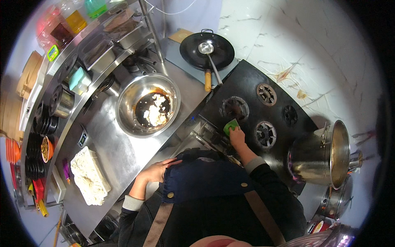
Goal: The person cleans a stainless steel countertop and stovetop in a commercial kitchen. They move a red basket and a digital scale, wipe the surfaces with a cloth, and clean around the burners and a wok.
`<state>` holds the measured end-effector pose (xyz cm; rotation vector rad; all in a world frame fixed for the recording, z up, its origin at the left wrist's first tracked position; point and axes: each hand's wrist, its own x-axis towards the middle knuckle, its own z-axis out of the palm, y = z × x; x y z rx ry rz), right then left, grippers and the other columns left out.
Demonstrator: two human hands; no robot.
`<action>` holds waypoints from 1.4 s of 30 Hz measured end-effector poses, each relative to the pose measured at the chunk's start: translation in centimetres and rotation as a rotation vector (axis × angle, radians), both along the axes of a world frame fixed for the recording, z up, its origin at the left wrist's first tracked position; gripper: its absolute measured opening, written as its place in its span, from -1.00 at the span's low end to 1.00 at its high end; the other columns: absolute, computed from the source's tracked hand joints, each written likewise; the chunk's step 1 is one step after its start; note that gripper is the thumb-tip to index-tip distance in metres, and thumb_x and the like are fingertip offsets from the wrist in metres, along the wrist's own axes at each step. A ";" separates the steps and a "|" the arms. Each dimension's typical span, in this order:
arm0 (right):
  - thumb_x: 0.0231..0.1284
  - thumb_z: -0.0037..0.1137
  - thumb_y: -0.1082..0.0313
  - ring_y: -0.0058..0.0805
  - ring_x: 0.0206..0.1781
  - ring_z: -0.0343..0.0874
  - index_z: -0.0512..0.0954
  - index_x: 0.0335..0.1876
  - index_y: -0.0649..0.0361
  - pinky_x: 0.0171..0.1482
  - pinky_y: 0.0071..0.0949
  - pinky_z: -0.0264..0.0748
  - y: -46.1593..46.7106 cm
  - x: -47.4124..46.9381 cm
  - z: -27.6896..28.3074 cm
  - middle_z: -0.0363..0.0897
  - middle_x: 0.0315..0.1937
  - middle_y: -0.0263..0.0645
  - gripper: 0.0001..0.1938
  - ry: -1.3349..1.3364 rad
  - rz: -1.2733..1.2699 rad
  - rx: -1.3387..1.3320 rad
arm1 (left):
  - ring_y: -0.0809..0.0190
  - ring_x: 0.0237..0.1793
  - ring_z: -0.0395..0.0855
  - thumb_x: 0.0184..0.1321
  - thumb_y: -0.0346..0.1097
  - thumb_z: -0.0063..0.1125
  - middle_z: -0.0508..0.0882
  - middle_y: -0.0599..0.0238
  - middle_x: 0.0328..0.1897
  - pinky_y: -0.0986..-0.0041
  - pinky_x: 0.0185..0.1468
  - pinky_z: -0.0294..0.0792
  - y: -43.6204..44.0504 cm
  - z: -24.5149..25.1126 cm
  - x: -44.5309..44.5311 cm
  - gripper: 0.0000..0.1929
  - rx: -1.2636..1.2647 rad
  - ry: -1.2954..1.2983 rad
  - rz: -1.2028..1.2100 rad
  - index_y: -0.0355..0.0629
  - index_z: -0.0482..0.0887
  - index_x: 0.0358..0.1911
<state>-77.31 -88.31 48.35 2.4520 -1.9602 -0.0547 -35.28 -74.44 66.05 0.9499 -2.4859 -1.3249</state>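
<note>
My right hand (237, 137) grips a green scouring pad (231, 126) against the black stove top (216, 102), just in front of a round gas burner (235, 108). More burners, among them a pale cast ring (265, 135), lie beyond that hand. My left hand (157, 171) rests at the side of my dark apron (203, 179), near the front edge of the steel worktop (123, 160). Its fingers are spread, and I see nothing held in it. Farther along that worktop stands a large steel bowl (123, 108) with dark liquid and white lumps inside.
A wok (191, 51) with a ladle (213, 66) across it sits behind the stove. On the right stands a tall steel stockpot (311, 160). The worktop carries a tray of white noodles (89, 177) and a digital scale (82, 136). Loaded steel shelves (78, 114) line the left.
</note>
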 end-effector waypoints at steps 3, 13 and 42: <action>0.13 0.08 0.41 0.01 -0.08 0.57 0.55 0.07 0.14 -0.18 -0.14 0.60 0.2 0.1 -0.1 0.50 -0.18 0.00 -0.65 -0.032 -0.025 -0.026 | 0.12 0.51 0.09 -0.17 -0.25 0.41 0.16 0.46 0.54 0.32 0.45 0.16 -0.1 0.0 0.0 -0.14 0.073 -0.010 0.003 0.10 0.32 0.35; 0.20 0.02 0.44 0.04 0.01 0.51 0.48 0.22 0.07 -0.06 -0.12 0.58 0.8 0.4 0.7 0.47 -0.06 0.05 -0.57 -0.039 -0.080 0.064 | 0.07 0.51 0.08 0.14 -0.23 0.16 0.21 0.33 0.52 0.31 0.45 0.14 -0.1 -1.1 -0.1 -0.36 0.191 0.050 0.035 -0.04 0.32 0.35; 0.25 0.00 0.37 -0.13 0.08 0.49 0.55 0.17 -0.23 0.01 -0.19 0.56 6.8 -2.4 2.3 0.49 -0.01 -0.16 -0.61 -0.194 -0.525 0.237 | 0.13 0.37 0.28 0.29 -0.30 -0.02 0.25 0.21 0.44 0.39 0.38 0.16 -7.4 -0.6 -4.0 -0.50 0.363 -0.137 -0.138 -0.04 0.34 0.33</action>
